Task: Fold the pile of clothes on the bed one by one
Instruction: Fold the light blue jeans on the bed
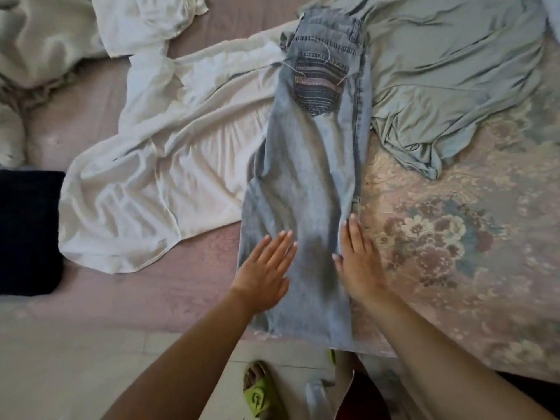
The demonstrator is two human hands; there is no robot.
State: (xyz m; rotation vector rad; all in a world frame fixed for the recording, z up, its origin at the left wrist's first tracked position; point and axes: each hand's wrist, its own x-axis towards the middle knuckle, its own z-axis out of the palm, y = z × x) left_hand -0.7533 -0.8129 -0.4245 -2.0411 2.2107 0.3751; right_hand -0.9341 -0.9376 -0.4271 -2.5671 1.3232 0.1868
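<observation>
Jeans [315, 177] lie lengthwise on the bed [454, 253], legs stacked, hems nearest. The left hand [263, 272] and right hand [359, 262] press flat on them, fingers straight. Denim looks heavy and fairly stiff; the hems seem the best hold.

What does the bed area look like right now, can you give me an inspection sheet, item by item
Surface: bed under a pink floral cover.
Job's things: jeans lie lengthwise, legs stacked, waist far, hems at the bed edge; white garment spread unfolded to their left, running under them; green garment crumpled to their right.
Clutter: dark folded cloth at the left edge; pale bedding bunched far left.
Grippers: left hand and right hand flat on the lower legs of the jeans, fingers straight.
Cables: nothing seen.
Surroundings: tiled floor; green sandal beside the bed.
</observation>
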